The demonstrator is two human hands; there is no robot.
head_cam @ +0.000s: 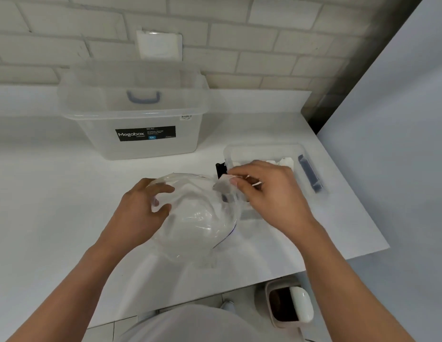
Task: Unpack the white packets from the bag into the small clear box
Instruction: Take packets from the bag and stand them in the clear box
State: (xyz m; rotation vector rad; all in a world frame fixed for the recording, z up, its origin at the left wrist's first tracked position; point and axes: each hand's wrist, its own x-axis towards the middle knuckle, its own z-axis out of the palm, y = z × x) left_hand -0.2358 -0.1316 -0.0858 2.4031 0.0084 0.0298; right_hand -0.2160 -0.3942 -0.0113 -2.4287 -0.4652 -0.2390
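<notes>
Crinkled clear bag [197, 218], seemingly papery packet [223, 182]

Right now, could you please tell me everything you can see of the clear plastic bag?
The clear plastic bag is thin, glossy and crumpled, with a dark blue line along its near right edge. It lies on the white table with its mouth open and facing away from the person. The left hand grips its left rim, and the right hand pinches a white packet at its right rim. Whether more packets remain inside cannot be told.
</notes>
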